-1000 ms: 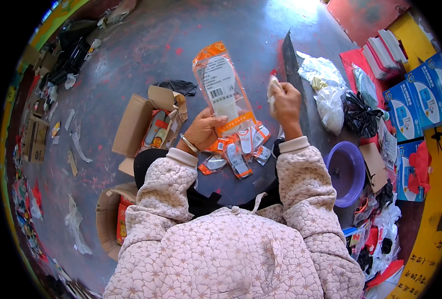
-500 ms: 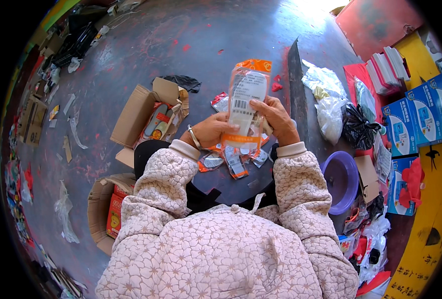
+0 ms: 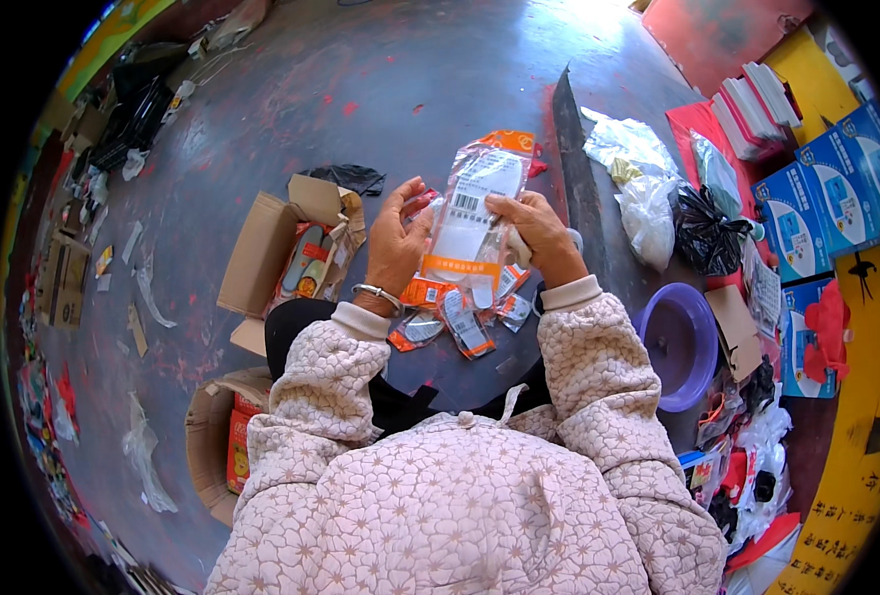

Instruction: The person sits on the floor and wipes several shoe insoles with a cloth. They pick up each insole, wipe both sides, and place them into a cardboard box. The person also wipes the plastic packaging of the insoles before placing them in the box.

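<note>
Currently, R hand [image 3: 542, 233] clamped on orange-trimmed clear pkt [image 3: 476, 213], thumb on front, L hand [image 3: 392, 243] alongside, fingers & thumb apart

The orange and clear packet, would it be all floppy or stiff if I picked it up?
The packet would probably bend only a little, since it looks fairly straight with the right hand gripping one edge. It's likely light, being thin and flat. Its shiny plastic might feel slippery.

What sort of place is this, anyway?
Perhaps a workroom or storeroom: open cardboard boxes stand on a stained floor, small packets lie in a pile, and plastic scraps are strewn about.
</note>
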Motion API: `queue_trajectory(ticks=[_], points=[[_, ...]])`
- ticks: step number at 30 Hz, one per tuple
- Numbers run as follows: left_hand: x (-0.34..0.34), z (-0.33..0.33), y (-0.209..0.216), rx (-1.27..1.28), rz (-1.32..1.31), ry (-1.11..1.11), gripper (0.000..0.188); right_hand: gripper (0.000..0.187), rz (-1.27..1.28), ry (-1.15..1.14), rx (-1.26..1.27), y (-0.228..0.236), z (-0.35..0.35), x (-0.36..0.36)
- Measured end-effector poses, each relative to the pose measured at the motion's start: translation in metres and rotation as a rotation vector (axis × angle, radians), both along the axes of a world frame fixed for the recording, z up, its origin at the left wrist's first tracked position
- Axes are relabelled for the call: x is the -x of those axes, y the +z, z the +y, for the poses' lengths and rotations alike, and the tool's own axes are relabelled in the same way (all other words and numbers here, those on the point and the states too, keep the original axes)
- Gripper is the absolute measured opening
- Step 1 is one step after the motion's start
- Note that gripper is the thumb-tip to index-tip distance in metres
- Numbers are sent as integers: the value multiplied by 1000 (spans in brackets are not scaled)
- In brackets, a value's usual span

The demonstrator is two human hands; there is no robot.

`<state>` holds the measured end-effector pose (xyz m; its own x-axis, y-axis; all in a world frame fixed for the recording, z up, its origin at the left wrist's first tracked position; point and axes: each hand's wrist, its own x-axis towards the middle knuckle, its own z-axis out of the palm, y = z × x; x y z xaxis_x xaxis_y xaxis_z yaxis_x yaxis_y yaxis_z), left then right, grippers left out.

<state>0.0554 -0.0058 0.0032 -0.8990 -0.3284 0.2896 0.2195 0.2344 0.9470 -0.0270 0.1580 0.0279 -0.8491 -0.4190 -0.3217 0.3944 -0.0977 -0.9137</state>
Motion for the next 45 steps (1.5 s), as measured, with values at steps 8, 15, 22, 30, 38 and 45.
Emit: queue_trajectory(ticks=[8, 15, 22, 30, 38, 45], points=[[-10, -23, 16, 200, 463, 246, 27, 19, -295, -243, 90, -40, 21, 36], [-14, 21, 10, 1013, 272, -269, 53, 18, 42, -49, -113, -17, 3, 8], [-5, 24, -1, 972, 290, -184, 56, 23, 18, -24, -38, 9, -2, -4], [-6, 4, 13, -1099, -238, -370, 44, 22, 115, -326, 257, 8, 33, 30], [-4, 3, -7, -1387, -306, -407, 47, 10, 1505, -232, -519, 18, -21, -29], [-15, -3, 7, -1293, -211, -563, 44, 20, 1175, -426, -1236, -7, 51, 57]])
